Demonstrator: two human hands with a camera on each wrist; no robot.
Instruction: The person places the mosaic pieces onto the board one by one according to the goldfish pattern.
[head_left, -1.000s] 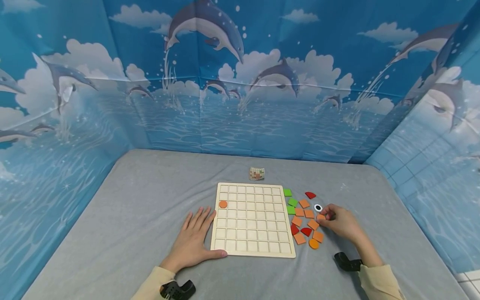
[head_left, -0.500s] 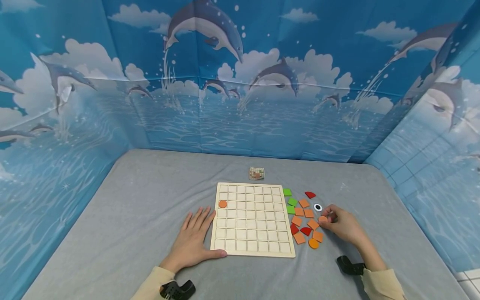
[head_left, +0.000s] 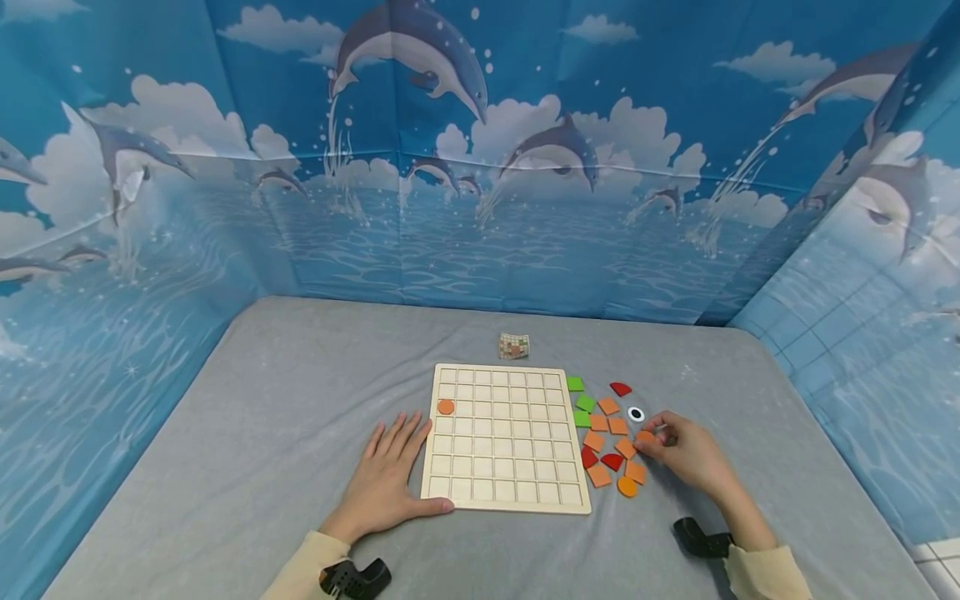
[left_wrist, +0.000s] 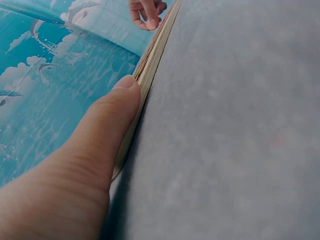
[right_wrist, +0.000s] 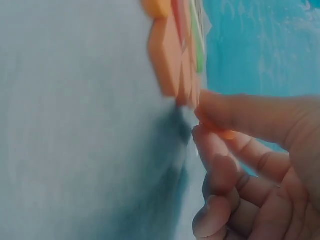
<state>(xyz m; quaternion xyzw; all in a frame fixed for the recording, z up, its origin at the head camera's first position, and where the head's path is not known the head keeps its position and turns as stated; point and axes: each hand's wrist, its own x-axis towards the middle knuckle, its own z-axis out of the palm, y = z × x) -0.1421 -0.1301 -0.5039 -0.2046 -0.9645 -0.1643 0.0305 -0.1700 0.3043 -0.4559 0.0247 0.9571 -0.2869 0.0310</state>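
Note:
A pale wooden board [head_left: 504, 447] with a grid of square cells lies on the grey cloth. My left hand [head_left: 392, 477] lies with fingers spread along its left side, the thumb [left_wrist: 112, 117] against its near left corner. An orange disc [head_left: 446, 407] sits in a cell near the board's left edge. To the right of the board, my right hand [head_left: 688, 448] pinches a small orange piece [right_wrist: 222, 132] between thumb and fingertips, low over the cloth. The fingers cover much of that piece, so its full outline is hidden.
Beside the board's right edge lie several orange squares [head_left: 617, 427], green pieces [head_left: 585, 403], red quarter-round pieces [head_left: 620, 389], an orange-yellow disc [head_left: 627, 487] and a white ring-shaped piece with a black centre [head_left: 636, 414]. A small patterned card [head_left: 513, 347] lies beyond the board.
My right hand has shifted slightly to the right and tilted the orange piece between its fingers. My left hand and the board have stayed in place.

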